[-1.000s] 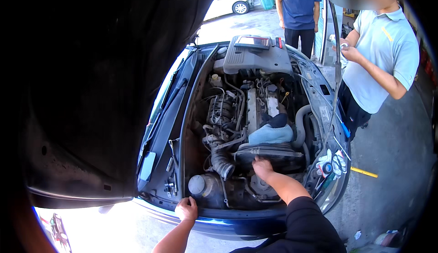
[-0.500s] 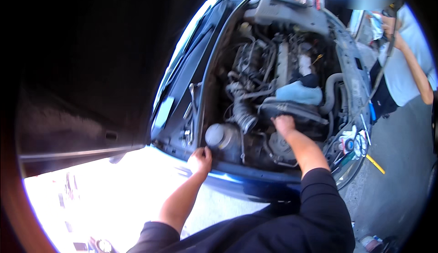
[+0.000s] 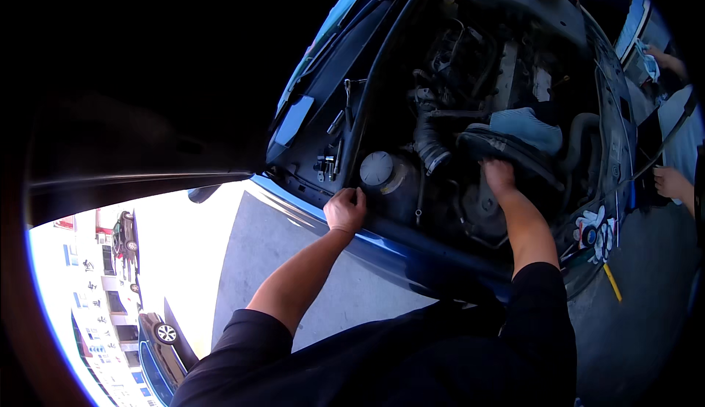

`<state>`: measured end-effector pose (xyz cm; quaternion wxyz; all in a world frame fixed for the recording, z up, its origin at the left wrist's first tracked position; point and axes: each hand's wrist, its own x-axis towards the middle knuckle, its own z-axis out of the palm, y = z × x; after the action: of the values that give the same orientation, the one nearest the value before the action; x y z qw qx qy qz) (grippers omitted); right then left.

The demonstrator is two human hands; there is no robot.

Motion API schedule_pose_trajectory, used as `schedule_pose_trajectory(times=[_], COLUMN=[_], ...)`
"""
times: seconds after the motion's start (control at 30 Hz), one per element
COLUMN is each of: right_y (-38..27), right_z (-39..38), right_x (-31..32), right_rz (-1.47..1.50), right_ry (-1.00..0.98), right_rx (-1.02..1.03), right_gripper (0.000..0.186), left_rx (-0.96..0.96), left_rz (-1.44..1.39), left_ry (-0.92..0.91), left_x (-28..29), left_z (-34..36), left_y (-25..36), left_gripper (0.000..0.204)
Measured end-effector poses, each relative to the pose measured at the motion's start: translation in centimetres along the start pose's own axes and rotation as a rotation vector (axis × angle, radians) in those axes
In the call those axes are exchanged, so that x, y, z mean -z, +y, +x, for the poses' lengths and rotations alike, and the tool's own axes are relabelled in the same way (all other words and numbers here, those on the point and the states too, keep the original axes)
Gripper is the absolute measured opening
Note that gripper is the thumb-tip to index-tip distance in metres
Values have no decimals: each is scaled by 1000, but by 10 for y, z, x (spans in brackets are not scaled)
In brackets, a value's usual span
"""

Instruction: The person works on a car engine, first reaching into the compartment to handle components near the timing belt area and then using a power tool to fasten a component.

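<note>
Dim engine bay (image 3: 609, 117), curved black part (image 3: 508, 147) just beyond right fingers (image 3: 494, 165), grip unclear

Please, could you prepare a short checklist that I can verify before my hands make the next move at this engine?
1. Left hand away from the engine: ok, it rests at the blue fender.
2. Right hand with a clear hold: cannot tell; its fingertips are hidden in shadow near the black curved part.
3. Gloves worn: not ok; both hands are bare, and white gloves lie at the car's front corner.
4. Engine free of loose cloth: not ok; a light-blue cloth lies on it.
5. Reservoir cap tight: cannot tell; it is on, but tightness does not show.
</note>
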<state>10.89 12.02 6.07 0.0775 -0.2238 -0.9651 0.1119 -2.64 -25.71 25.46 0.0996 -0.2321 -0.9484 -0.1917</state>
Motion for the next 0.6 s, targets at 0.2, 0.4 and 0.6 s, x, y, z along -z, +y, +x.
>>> schedule_pose_trajectory(times=[0.2,0.4,0.6], right_y=[-18,-2,-10], right_z=[-6,-20,-11], right_x=[26,19,46], right_rz=[-36,-145,-233], right_ry=[-64,-124,-369], right_rx=[-20,197,173], right_gripper=[34,38,46], left_rx=[7,5,15], left_rz=[-37,-14,6], left_ry=[42,3,-9], left_x=[0,0,-3], left_z=[-6,-4,-3], left_y=[-1,-4,-4], left_gripper=[26,23,23])
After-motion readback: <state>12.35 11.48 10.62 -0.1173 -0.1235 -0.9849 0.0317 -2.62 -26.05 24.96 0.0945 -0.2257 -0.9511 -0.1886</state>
